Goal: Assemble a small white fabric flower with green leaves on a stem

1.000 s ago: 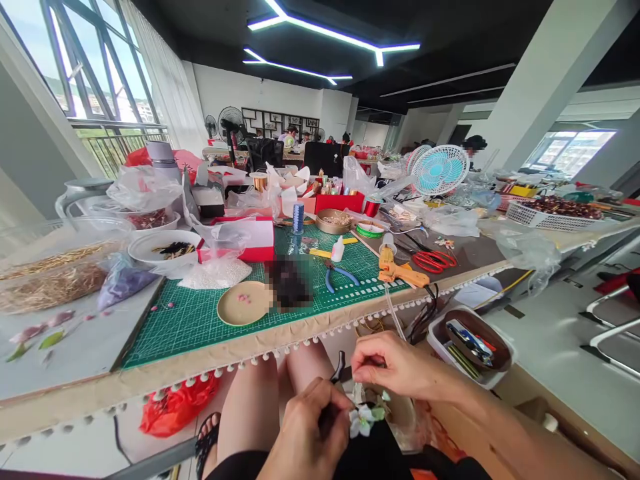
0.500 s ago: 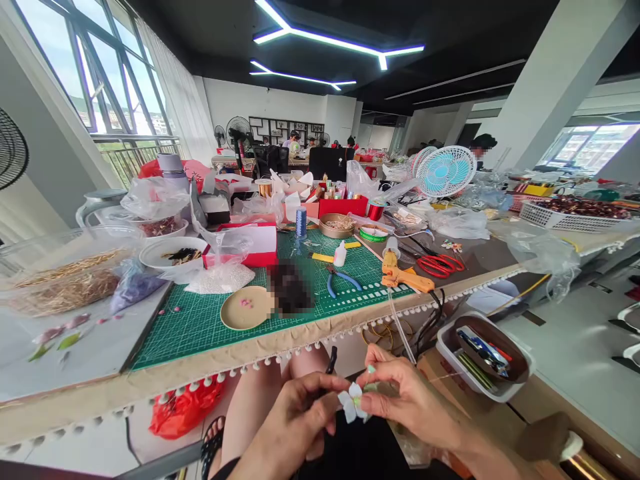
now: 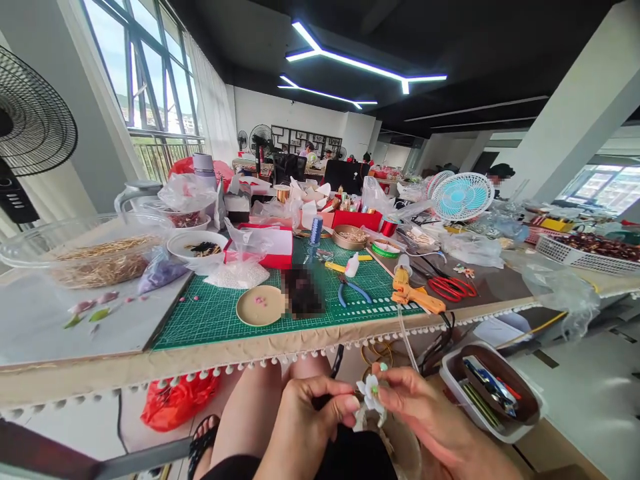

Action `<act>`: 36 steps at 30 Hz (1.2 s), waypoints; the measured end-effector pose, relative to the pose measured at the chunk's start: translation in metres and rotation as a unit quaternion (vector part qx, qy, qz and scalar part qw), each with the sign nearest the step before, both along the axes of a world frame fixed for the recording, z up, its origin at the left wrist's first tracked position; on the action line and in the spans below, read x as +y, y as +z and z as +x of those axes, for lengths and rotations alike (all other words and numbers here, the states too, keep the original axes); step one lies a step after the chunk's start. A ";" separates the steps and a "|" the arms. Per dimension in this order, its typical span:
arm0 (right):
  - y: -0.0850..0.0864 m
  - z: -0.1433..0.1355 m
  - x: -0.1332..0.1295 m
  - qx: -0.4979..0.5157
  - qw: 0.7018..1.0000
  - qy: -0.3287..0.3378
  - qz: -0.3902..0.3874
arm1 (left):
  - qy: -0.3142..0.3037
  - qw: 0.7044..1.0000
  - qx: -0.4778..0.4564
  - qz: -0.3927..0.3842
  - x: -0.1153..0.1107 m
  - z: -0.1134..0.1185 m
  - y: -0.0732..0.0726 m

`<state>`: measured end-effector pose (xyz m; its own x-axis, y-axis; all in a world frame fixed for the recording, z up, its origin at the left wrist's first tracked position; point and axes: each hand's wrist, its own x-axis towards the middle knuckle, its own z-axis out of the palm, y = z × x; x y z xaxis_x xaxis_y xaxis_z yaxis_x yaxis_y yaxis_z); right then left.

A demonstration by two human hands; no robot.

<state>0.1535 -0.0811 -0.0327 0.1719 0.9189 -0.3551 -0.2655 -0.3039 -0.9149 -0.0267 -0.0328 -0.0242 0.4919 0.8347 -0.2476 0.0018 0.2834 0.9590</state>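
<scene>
Facing upward, white flower (image 3: 371, 387) pinched between both hands

Windows: big windows (image 3: 145, 73) on the left, bright sky outside.
Ceiling: black, with long white light strips (image 3: 360, 63).
Pillar: white pillar (image 3: 580, 113) on the right.
Floor: grey floor (image 3: 590, 373).

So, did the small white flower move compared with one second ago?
Yes. The white flower now sits higher, closer to the table's pompom edge; earlier it was lower over the lap, between both hands.
</scene>
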 end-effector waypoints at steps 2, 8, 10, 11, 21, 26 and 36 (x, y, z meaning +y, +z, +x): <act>-0.002 0.000 0.000 -0.004 1.000 -0.015 0.006 | -0.004 1.000 0.007 0.004 -0.001 -0.005 0.000; 0.000 -0.008 -0.001 -0.034 0.998 -0.004 0.045 | -0.073 0.993 0.074 0.047 -0.005 -0.013 0.012; 0.003 -0.008 0.000 -0.017 0.999 -0.012 0.036 | -0.098 0.990 0.088 0.048 -0.005 -0.015 0.013; 0.005 -0.006 0.000 -0.002 0.999 -0.020 0.029 | -0.108 0.989 0.093 0.043 -0.005 -0.017 0.012; 0.009 0.006 -0.002 -0.017 0.998 -0.043 0.037 | -0.048 0.965 0.174 0.190 -0.004 -0.055 0.002; 0.015 0.002 -0.005 -0.382 0.874 0.120 0.274 | -0.029 0.963 0.103 0.248 0.002 -0.040 0.023; 0.027 -0.010 -0.020 -0.656 0.626 0.072 0.416 | -0.218 0.975 0.044 -0.019 0.004 -0.027 0.010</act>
<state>0.1432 -0.1014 -0.0053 -0.2914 0.7314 0.6165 0.8557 0.4874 -0.1739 -0.0534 -0.0285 -0.0138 0.7734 0.5400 -0.3320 0.2125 0.2726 0.9384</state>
